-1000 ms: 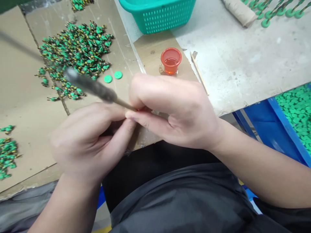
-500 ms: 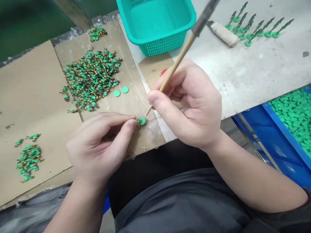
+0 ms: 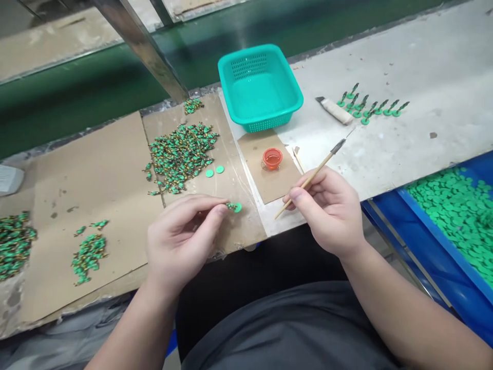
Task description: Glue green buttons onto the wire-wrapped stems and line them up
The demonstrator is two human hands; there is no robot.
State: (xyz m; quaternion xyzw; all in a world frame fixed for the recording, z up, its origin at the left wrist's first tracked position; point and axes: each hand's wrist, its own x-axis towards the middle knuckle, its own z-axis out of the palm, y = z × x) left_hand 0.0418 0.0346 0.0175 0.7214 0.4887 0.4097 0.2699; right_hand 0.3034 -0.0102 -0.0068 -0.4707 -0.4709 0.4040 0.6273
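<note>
Tabletop (image 3: 423,67): one blue tray (image 3: 442,239) of green discs, one teal basket (image 3: 265,122), one red cup (image 3: 272,158).
Left grip (image 3: 185,239) pinches one green disc piece (image 3: 236,207) above the cardboard (image 3: 88,169); it seems light and stiff, best held by the rim. Right grip (image 3: 327,210) clenches one brush (image 3: 318,167). Two loose discs (image 3: 220,169) lie beyond.

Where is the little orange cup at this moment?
In the head view, the orange cup stands on a cardboard square just below the teal basket, up and to the left of the person's right hand.
</note>
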